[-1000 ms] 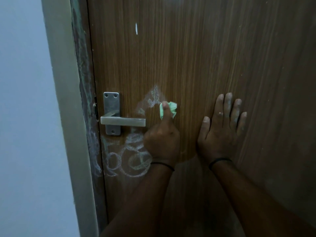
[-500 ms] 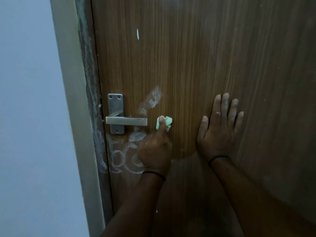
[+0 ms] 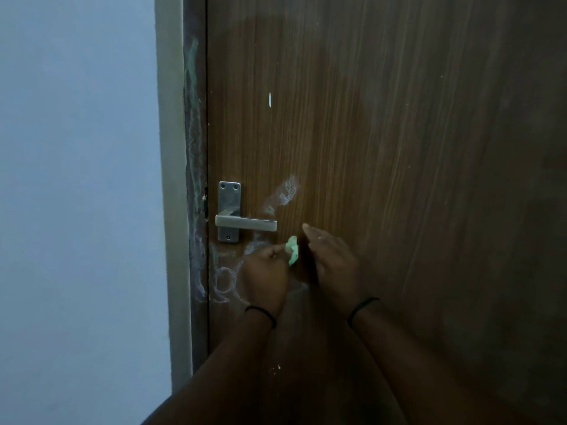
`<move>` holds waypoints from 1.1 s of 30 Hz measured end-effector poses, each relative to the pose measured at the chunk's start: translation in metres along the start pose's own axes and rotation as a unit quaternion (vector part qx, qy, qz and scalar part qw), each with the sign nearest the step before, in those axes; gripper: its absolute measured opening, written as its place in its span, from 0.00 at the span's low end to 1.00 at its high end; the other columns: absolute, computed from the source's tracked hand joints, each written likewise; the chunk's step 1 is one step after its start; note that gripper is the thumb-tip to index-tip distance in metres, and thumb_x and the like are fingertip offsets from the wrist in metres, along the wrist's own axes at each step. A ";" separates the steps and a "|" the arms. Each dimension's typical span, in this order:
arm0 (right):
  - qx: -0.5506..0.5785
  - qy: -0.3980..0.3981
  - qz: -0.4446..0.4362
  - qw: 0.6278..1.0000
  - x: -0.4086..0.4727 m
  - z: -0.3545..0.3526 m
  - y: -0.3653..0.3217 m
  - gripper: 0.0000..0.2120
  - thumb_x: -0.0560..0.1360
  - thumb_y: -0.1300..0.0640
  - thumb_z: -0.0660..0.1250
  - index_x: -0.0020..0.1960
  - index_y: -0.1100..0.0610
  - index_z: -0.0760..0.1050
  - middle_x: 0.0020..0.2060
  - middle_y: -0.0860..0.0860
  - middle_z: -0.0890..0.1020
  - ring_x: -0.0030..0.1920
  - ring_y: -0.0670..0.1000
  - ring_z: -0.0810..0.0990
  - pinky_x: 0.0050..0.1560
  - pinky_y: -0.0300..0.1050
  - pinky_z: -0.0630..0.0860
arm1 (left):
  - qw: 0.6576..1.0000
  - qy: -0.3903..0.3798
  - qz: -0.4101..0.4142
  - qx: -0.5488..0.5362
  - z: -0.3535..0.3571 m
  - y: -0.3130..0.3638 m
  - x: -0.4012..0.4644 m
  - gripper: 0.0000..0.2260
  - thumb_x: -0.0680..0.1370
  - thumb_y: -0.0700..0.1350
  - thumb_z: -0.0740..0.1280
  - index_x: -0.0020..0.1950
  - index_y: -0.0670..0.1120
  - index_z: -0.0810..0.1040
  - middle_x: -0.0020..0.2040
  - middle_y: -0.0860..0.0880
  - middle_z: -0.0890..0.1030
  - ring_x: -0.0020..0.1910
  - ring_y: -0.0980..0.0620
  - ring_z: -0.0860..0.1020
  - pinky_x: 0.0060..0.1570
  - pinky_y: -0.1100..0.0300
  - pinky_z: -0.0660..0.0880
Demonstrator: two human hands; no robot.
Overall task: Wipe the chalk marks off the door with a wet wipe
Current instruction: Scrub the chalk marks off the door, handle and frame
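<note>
Chalk marks lie on the door left of and under the left hand, below the handle; a smear sits above. That hand, nearer both, pinches the crumpled wet wipe, while the right hand hovers beside it, fingers extended, holding nothing.

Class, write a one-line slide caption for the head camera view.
Left hand pinches a green wet wipe below the door handle, chalk marks remaining; right hand alongside.

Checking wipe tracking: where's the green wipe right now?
Head view, lower centre: the wet wipe is pinched in the left hand, just below the tip of the door handle, with the right hand close beside it.
</note>
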State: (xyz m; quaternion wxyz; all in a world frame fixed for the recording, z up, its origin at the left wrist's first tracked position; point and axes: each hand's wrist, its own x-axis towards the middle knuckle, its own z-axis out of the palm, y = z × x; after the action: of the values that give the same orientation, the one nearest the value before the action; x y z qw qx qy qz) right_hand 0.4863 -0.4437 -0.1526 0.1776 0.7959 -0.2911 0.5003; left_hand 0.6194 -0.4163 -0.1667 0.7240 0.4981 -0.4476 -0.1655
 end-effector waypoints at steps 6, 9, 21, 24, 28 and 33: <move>0.017 -0.016 -0.004 1.000 0.000 0.005 -0.018 0.19 0.73 0.64 0.68 0.64 0.62 0.77 0.59 0.57 0.82 0.57 0.55 0.82 0.60 0.34 0.69 | 0.940 -0.177 -0.239 -0.165 -0.017 0.024 0.016 0.08 0.77 0.44 0.67 0.50 0.44 0.84 0.25 0.50 0.72 0.21 0.57 0.65 0.20 0.66 0.59; 0.021 -0.017 0.012 1.000 0.009 0.001 -0.024 0.13 0.73 0.65 0.69 0.57 0.62 0.81 0.51 0.56 0.84 0.50 0.55 0.83 0.53 0.34 0.72 | 0.924 -0.218 -0.261 -0.177 -0.030 0.030 0.014 0.07 0.79 0.44 0.66 0.47 0.46 0.83 0.24 0.51 0.70 0.19 0.57 0.62 0.19 0.67 0.57; 0.026 0.114 0.098 0.988 0.105 -0.007 -0.029 0.09 0.76 0.67 0.67 0.55 0.63 0.81 0.51 0.56 0.81 0.51 0.46 0.76 0.55 0.30 0.67 | 0.872 0.119 0.368 0.300 -0.078 0.050 0.048 0.04 0.77 0.46 0.68 0.47 0.47 0.81 0.43 0.50 0.78 0.44 0.52 0.74 0.45 0.58 0.68; 0.014 0.114 0.036 0.993 0.117 0.002 -0.030 0.06 0.76 0.66 0.68 0.51 0.64 0.82 0.48 0.55 0.81 0.51 0.46 0.77 0.53 0.40 0.74 | 0.849 0.057 0.406 0.333 -0.078 0.042 0.058 0.08 0.77 0.46 0.68 0.52 0.46 0.83 0.46 0.49 0.80 0.46 0.50 0.76 0.48 0.58 0.68; -0.069 0.004 -0.110 0.992 0.091 0.011 -0.025 0.08 0.72 0.67 0.73 0.52 0.64 0.82 0.47 0.58 0.81 0.48 0.57 0.79 0.44 0.50 0.79 | 0.835 0.019 0.432 0.340 -0.084 0.032 0.061 0.11 0.78 0.48 0.65 0.53 0.45 0.84 0.45 0.48 0.81 0.45 0.49 0.77 0.46 0.55 0.72; -0.073 0.077 -0.079 0.991 0.100 -0.001 -0.010 0.06 0.73 0.67 0.72 0.50 0.64 0.82 0.46 0.58 0.80 0.48 0.59 0.77 0.46 0.47 0.76 | 0.835 -0.001 0.447 0.322 -0.090 0.031 0.066 0.08 0.77 0.45 0.69 0.53 0.44 0.84 0.44 0.47 0.82 0.44 0.48 0.78 0.45 0.52 0.74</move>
State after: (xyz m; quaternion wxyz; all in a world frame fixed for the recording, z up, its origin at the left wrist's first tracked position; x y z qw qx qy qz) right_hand 0.5252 -0.4636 -0.0615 0.2964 0.7601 -0.2487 0.5221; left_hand 0.7219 -0.3964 -0.1168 0.5175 0.4484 -0.6505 0.3287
